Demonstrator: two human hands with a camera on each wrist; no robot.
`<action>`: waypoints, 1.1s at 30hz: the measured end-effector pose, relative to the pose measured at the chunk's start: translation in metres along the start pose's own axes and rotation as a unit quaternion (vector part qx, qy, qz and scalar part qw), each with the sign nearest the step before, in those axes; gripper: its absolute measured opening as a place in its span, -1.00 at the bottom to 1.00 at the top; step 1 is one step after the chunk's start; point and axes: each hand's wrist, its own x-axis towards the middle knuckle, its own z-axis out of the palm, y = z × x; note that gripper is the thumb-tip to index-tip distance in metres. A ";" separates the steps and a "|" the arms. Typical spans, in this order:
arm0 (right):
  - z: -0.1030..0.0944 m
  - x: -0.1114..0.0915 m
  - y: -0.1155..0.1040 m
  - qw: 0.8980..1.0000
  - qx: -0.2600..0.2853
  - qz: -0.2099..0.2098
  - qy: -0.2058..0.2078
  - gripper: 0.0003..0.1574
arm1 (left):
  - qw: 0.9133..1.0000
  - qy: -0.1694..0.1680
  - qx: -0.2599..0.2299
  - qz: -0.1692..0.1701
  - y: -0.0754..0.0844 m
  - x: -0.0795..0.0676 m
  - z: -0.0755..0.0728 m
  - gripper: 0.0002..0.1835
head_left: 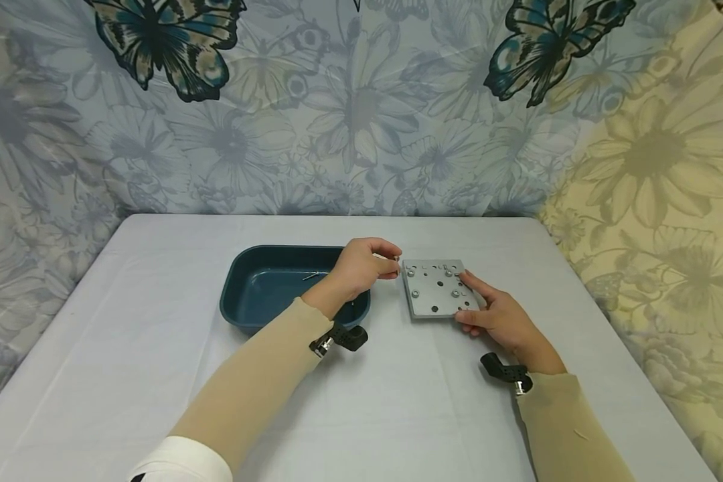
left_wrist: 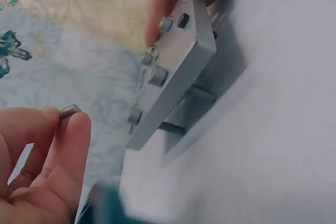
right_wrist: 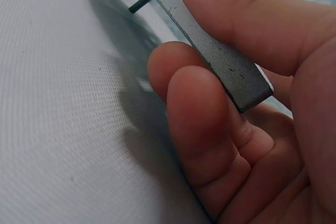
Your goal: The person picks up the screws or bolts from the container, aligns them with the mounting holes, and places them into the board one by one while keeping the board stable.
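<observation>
Between thumb and fingertip, my left hand (head_left: 358, 269) pinches a small screw (left_wrist: 69, 111); its threaded end shows in the left wrist view. That hand is just left of a thick grey metal plate (head_left: 436, 297), apart from it. My right hand (head_left: 506, 325) grips the plate by its right edge, thumb on the upper face and fingers curled beneath, as the right wrist view shows. Several screws (left_wrist: 157, 75) stand in the plate with their heads up. Threaded shanks (right_wrist: 140, 3) stick out below it. Other holes in the plate show dark.
A dark teal tray (head_left: 233, 294) stands on the white-covered table (head_left: 397, 388), under and left of my left forearm. A few small metal pieces (head_left: 310, 275) lie in it. Patterned cloth (head_left: 361, 134) hangs behind the table.
</observation>
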 end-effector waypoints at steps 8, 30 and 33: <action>-0.002 0.001 0.001 1.000 -0.006 0.002 -0.001 0.18 | 0.999 0.013 0.043 -0.001 -0.001 0.023 0.016 -0.79; -0.001 0.001 0.001 1.000 0.013 -0.016 -0.004 0.17 | 0.963 0.023 0.261 0.062 -0.005 0.052 0.036 -0.82; -0.001 0.001 0.000 1.000 0.013 -0.016 -0.003 0.17 | 0.956 0.027 0.283 0.070 -0.007 0.054 0.037 -0.83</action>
